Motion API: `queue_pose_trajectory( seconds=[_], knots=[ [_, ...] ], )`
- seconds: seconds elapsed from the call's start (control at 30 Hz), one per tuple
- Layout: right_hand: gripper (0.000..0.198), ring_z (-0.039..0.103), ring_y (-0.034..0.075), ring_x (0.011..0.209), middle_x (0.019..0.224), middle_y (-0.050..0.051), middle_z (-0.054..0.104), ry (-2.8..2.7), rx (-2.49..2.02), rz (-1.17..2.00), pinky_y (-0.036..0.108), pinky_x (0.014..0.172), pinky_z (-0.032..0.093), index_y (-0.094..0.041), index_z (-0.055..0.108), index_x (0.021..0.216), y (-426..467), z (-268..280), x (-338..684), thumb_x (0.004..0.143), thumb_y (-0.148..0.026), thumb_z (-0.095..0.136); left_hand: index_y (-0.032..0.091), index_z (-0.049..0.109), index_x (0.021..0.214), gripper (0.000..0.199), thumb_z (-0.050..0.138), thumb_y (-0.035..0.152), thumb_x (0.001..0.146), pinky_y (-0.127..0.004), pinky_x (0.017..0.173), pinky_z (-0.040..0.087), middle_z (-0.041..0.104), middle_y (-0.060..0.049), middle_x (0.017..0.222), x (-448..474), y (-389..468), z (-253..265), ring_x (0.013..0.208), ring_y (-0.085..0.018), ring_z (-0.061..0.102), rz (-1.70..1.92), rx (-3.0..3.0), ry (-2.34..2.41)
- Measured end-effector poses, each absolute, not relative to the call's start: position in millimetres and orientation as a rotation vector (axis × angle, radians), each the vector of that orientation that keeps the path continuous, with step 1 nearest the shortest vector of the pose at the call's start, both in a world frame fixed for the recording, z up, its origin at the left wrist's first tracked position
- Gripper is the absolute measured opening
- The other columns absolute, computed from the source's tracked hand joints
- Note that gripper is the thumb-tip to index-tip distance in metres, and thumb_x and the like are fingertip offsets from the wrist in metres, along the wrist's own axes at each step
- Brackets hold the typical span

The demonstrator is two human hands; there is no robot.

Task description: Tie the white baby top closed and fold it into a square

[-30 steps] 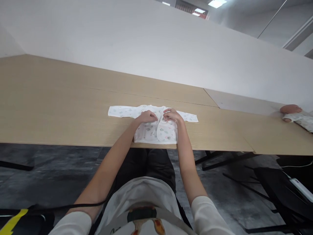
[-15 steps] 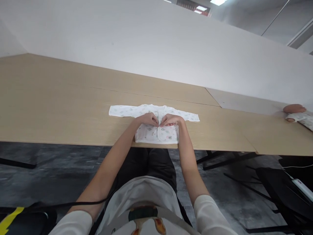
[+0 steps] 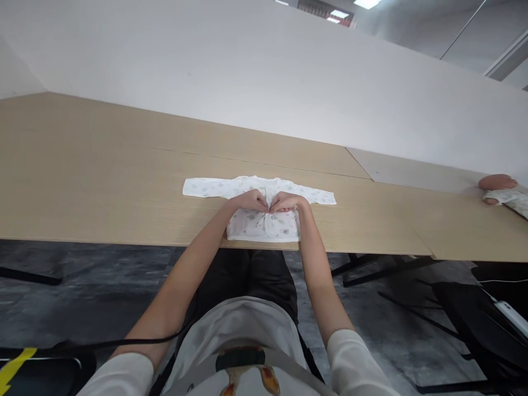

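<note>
A small white baby shirt (image 3: 264,184) with a faint print lies spread on the table, sleeves stretched out to both sides and hem towards me. At the middle of its front opening, my left hand (image 3: 253,201) pinches the cloth from the left. My right hand (image 3: 285,202) pinches the same front edge from the right, and the fingertips of both hands meet there. The cloth puckers slightly under them. Whatever fastener may be between the fingertips is hidden.
The shirt rests near the front edge of a long wooden table (image 3: 103,165), backed by a white partition (image 3: 247,71). At the far right lies a doll (image 3: 497,182) in printed cloth. A black chair (image 3: 462,313) stands below right, with a white power strip (image 3: 511,318).
Hardly anything differs. Both hands keep their pinch at the shirt's front, with the fingertips pressed slightly closer together.
</note>
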State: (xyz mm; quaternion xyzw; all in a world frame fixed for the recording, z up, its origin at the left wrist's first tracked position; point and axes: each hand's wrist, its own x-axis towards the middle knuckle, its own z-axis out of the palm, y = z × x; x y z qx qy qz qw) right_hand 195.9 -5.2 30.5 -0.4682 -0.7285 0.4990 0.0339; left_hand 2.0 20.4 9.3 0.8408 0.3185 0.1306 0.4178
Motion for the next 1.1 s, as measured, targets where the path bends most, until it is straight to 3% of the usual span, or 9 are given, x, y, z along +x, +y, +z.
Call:
queue_pose_trajectory(
  seconds=[0.27, 0.43, 0.7, 0.87, 0.97, 1.1],
  knots=[
    [0.031, 0.024, 0.002, 0.036, 0.038, -0.007, 0.035, -2.176, -1.387, 1.646, 0.019, 0.037, 0.02, -0.014, 0.048, 0.05, -8, 33, 197, 0.07, -0.026, 0.068, 0.017, 0.076, 0.08, 0.021, 0.069, 0.029, 0.063, -0.023, 0.065, 0.038, 0.066, -0.001, 0.068, 1, 21, 13, 0.066, -0.013, 0.054, 0.283, 2.182, 0.701],
    [0.028, 0.028, 0.003, 0.036, 0.039, -0.006, 0.039, -2.16, -1.466, 1.59, 0.018, 0.036, 0.022, -0.013, 0.054, 0.053, -8, 35, 194, 0.069, -0.028, 0.071, 0.017, 0.076, 0.082, 0.026, 0.072, 0.034, 0.063, -0.022, 0.06, 0.035, 0.062, 0.001, 0.065, 2, 20, 12, 0.062, -0.012, 0.05, 0.312, 2.226, 0.743],
    [0.031, 0.026, 0.002, 0.034, 0.038, -0.007, 0.038, -2.121, -1.524, 1.596, 0.018, 0.034, 0.02, -0.014, 0.051, 0.052, -6, 36, 200, 0.071, -0.028, 0.071, 0.017, 0.076, 0.083, 0.027, 0.073, 0.034, 0.062, -0.022, 0.057, 0.032, 0.057, 0.002, 0.06, 2, 23, 8, 0.058, -0.01, 0.046, 0.315, 2.214, 0.727],
    [0.035, 0.024, 0.002, 0.034, 0.038, -0.008, 0.036, -2.038, -1.515, 1.629, 0.017, 0.034, 0.02, -0.015, 0.048, 0.053, -8, 38, 211, 0.07, -0.03, 0.074, 0.018, 0.076, 0.08, 0.026, 0.073, 0.034, 0.059, -0.022, 0.052, 0.028, 0.047, 0.004, 0.053, 0, 24, 10, 0.052, -0.009, 0.039, 0.319, 2.179, 0.696],
    [0.038, 0.027, 0.003, 0.035, 0.04, -0.007, 0.037, -1.898, -1.556, 1.523, 0.018, 0.035, 0.021, -0.016, 0.045, 0.053, -6, 36, 214, 0.071, -0.033, 0.075, 0.016, 0.074, 0.078, 0.023, 0.07, 0.031, 0.06, -0.022, 0.051, 0.027, 0.043, 0.005, 0.052, -2, 24, 10, 0.051, -0.008, 0.036, 0.431, 2.149, 0.728],
    [0.041, 0.033, 0.005, 0.038, 0.043, -0.004, 0.04, -1.598, -1.716, 1.077, 0.019, 0.039, 0.028, -0.018, 0.041, 0.053, 10, 22, 202, 0.082, -0.038, 0.063, 0.014, 0.071, 0.077, 0.018, 0.058, 0.021, 0.065, -0.021, 0.051, 0.03, 0.047, 0.003, 0.054, 1, 30, 7, 0.051, -0.009, 0.039, 0.848, 2.003, 1.093]
  ],
)
